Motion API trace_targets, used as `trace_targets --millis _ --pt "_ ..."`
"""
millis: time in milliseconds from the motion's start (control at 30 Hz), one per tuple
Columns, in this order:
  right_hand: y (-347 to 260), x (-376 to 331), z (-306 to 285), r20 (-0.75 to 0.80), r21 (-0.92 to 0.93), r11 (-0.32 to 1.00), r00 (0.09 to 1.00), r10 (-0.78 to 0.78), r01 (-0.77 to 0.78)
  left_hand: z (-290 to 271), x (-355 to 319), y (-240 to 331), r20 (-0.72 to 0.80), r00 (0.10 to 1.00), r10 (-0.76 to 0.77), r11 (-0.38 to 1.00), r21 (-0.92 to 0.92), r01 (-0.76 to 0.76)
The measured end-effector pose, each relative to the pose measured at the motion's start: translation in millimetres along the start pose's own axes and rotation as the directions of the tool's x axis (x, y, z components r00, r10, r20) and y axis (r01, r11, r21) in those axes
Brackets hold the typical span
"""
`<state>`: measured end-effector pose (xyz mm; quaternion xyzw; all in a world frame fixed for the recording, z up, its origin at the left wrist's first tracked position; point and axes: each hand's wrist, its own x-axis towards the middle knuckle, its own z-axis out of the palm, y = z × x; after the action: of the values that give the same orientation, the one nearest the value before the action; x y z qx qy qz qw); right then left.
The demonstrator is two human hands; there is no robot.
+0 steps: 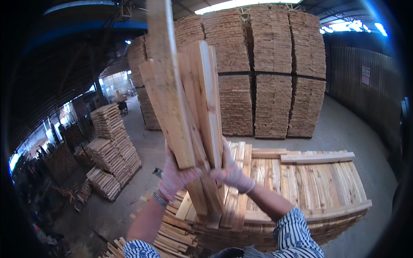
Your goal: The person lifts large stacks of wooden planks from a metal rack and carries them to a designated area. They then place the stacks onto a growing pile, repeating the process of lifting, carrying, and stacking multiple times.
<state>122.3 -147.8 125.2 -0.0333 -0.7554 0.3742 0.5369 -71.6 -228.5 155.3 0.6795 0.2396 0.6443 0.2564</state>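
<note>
Both my hands wear pale knit gloves and hold a bundle of long wooden planks (189, 103) that stands nearly upright in front of me. My left hand (175, 175) grips the bundle from the left side, its thumb across the front plank. On the right side, my right hand (231, 171) presses against the bundle's edge. The planks' lower ends rest on a low stack of flat boards (318, 185) below my arms. One plank at the left rises higher than the others, out of the top of the picture.
Tall stacks of sawn boards (266, 73) stand behind on the concrete floor. Lower leaning piles of boards (112, 146) lie to the left. A dark corrugated wall (365, 86) runs along the right. Loose short boards (172, 232) lie near my left elbow.
</note>
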Motion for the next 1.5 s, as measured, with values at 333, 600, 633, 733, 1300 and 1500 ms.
trace_targets --millis 333,600,633,733,1300,1500 --pt "1.1 -12.2 -18.8 -0.273 -0.119 0.989 0.96 0.054 -0.09 39.4 42.9 -14.9 -0.018 0.97 -0.241 0.967 -0.089 0.239" --pt "-77.6 -61.5 -98.3 -0.265 0.372 0.826 0.804 0.533 -0.424 128.9 67.8 -23.9 0.236 0.776 -0.585 0.68 -0.378 0.628" --pt "-86.1 -73.5 -104.6 -0.246 0.416 0.79 0.781 0.574 -0.45 139.4 59.4 -29.8 0.272 0.735 -0.621 0.636 -0.373 0.675" --pt "-88.4 -125.5 -148.4 -0.253 0.595 0.636 0.636 0.729 -0.492 200.0 49.5 -64.6 0.418 0.601 -0.681 0.462 -0.39 0.796" --pt "-181.5 -270.5 -367.4 -0.621 -0.13 0.071 0.137 0.772 -0.989 402.6 -2.4 -194.5 0.365 0.26 -0.894 0.24 -0.1 0.966" --pt "-181.2 -295.3 -372.5 -0.689 -0.112 0.034 0.102 0.717 -0.993 355.5 16.2 -154.9 0.367 0.281 -0.886 0.23 -0.177 0.957"
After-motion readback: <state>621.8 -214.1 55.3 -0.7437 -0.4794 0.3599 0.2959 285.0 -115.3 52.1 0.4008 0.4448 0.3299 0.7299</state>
